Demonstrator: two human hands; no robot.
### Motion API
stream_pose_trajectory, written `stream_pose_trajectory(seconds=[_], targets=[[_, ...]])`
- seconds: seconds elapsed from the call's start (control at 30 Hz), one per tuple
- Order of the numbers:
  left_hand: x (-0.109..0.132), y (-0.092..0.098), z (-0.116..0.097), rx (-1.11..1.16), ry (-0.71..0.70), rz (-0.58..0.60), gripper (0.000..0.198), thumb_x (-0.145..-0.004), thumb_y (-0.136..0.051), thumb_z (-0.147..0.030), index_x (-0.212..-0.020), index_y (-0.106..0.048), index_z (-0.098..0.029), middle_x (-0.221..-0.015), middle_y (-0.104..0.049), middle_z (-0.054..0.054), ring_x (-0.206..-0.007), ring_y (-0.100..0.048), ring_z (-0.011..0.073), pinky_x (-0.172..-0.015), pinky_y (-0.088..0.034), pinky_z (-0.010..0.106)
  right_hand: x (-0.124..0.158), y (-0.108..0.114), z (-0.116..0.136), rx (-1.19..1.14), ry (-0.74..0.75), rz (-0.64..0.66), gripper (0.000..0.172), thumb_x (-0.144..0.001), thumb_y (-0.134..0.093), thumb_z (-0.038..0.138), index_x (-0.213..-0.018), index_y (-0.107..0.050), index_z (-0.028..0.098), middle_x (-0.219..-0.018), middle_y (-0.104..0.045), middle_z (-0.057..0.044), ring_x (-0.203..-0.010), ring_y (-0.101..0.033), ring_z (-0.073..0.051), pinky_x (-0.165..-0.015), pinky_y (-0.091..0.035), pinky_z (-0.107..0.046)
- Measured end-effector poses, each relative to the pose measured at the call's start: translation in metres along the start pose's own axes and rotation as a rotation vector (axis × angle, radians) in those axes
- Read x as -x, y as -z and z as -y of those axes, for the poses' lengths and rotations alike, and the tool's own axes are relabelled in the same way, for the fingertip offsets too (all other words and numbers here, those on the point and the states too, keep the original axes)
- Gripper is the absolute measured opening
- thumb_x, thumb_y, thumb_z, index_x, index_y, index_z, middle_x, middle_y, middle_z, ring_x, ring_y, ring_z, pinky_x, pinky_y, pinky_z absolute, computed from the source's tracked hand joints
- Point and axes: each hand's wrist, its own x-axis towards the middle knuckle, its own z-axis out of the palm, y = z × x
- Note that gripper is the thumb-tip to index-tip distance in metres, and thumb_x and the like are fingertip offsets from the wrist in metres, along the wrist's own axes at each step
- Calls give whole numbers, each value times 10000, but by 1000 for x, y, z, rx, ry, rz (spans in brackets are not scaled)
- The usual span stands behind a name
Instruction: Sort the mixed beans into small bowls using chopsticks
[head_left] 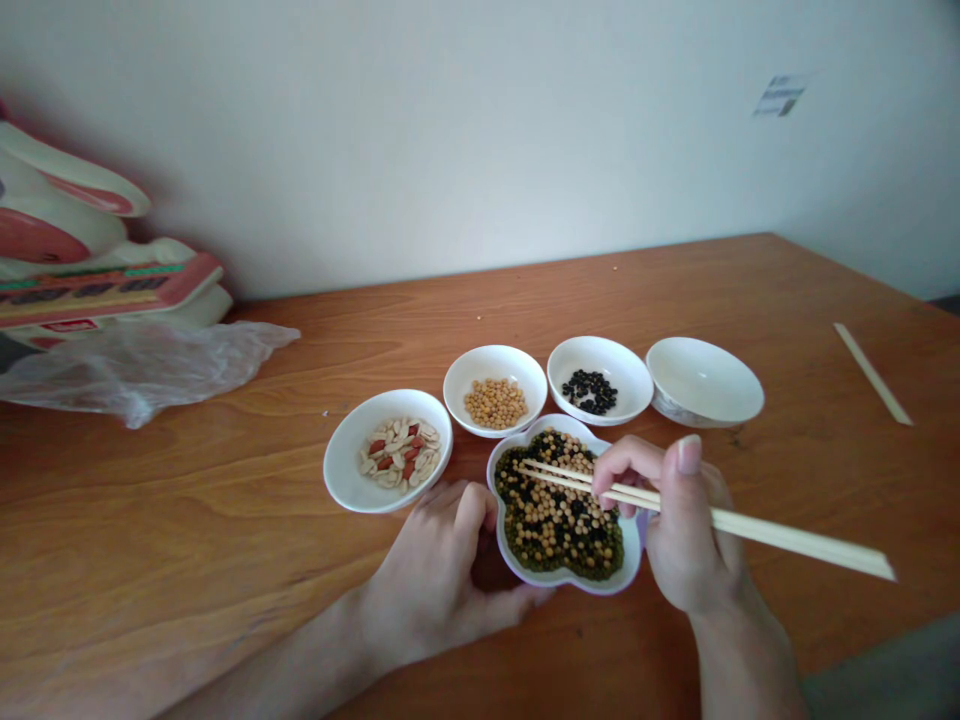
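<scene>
In front of me is a white flower-shaped bowl (634, 562) of mixed soybeans, black beans and small green beans. My left hand (439, 570) is curled around its left side, with the thumb along the near rim and the index finger by the left edge. My right hand (690, 535) grips a pair of wooden chopsticks (795, 536). Their tips rest among the beans in the bowl's upper left, and I cannot make out a bean between them. Just behind it, soybeans (495, 403) lie in one white bowl (457, 375) and black beans (590, 391) in another (637, 388).
At left, a round bowl (341, 440) contains pale flat seeds and red peanuts. A fourth white bowl (705, 375) has nothing visible inside. A thin wooden strip (874, 375) lies far right. A clear plastic bag (150, 370) and a rabbit-like figure (112, 275) sit back left, near the wall.
</scene>
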Motion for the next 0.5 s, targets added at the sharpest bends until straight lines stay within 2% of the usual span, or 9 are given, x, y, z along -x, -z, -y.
stream_pose_trajectory(seconds=[0.3,0.5], targets=[[0,2,0,5,2,-9,506,-776,-910,-509,-943,-500,-263,-860,-742,-2,-710,-716,214,-620,-523,330,-2,7,2,-93,-46,-100,903,-1061,-169,788,-633,-726,220,-572,-629,-59,-535,-554,-172,-485,-419,-305],[1,0,1,4,0,-3,509,-785,-903,-505,-964,-489,-268,-887,-751,7,-736,-733,226,-635,-534,339,-4,8,10,-159,-15,-323,928,-1021,-182,847,-603,-726,221,-588,-656,-85,-561,-613,-197,-516,-479,-321]])
